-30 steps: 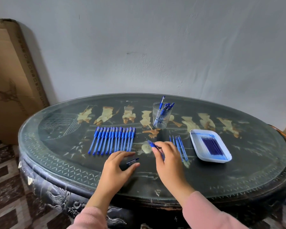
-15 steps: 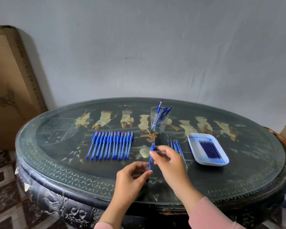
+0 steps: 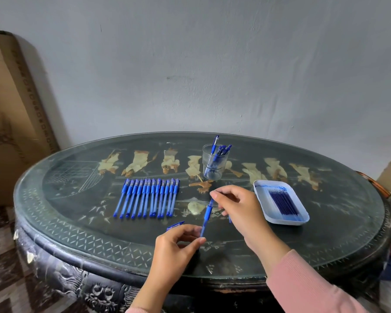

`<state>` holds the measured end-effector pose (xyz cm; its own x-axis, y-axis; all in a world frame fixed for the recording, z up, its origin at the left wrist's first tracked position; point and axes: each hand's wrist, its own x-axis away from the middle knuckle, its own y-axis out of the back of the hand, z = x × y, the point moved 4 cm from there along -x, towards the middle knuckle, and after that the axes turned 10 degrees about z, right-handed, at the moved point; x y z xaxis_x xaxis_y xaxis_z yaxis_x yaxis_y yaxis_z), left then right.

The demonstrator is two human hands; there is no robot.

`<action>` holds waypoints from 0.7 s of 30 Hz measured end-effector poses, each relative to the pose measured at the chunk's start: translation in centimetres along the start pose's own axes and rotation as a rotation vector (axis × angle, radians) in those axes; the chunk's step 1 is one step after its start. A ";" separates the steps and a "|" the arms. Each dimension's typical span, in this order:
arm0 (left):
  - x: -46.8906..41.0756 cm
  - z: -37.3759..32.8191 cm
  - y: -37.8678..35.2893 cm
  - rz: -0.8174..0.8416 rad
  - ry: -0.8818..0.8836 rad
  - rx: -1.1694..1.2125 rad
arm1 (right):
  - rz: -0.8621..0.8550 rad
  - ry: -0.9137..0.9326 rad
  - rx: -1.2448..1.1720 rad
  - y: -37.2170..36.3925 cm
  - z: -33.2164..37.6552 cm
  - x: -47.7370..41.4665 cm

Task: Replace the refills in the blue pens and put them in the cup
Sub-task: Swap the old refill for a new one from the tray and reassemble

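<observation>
Pen [image 3: 205, 219] in left hand [image 3: 176, 242], twelve pens [image 3: 148, 197], one cup [image 3: 213, 164]

Left grip [image 3: 178, 241] pinches blue pen [image 3: 206, 216] at lower end, right grip [image 3: 239, 206] at top, above counter [image 3: 336, 213]. Loose cap [image 3: 175, 225] beside left grip. Pen row [image 3: 148, 198] left, cup [image 3: 214, 164] behind, refill tray [image 3: 284, 222] right.

Single view, head-worn, wide-angle. Camera sits above near edge of round table [image 3: 77, 251], facing forward and down. Close range: left hand [image 3: 176, 247] and right hand [image 3: 242, 208] low centre, blue pen [image 3: 205, 219] between them, forearms cut by bottom edge. Table fills lower half, cup [image 3: 213, 166] toward far side. Wall [image 3: 212, 64] takes upper half. Cardboard [image 3: 9, 120] at left edge, floor bottom left. Lens bows table rim
</observation>
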<state>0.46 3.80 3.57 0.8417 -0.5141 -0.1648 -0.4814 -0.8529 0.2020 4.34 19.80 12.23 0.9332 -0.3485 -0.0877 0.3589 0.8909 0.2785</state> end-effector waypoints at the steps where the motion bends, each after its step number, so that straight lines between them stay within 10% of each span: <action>1: 0.0 0.1 0.0 0.002 -0.001 -0.007 | -0.013 0.016 0.000 0.2 0.5 -0.2; 12: -0.3 -0.1 1.4 -0.049 -0.021 0.050 | -0.428 0.366 -0.200 7.4 8.2 -4.6; 21: -1.6 1.2 7.6 -0.304 0.019 0.147 | -0.235 -0.037 0.165 5.9 -2.3 -8.4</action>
<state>-4.80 -1.95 4.21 0.9559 -0.2338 -0.1779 -0.2368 -0.9716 0.0047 -1.37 28.66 12.37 0.8221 -0.5533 -0.1342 0.5548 0.7258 0.4066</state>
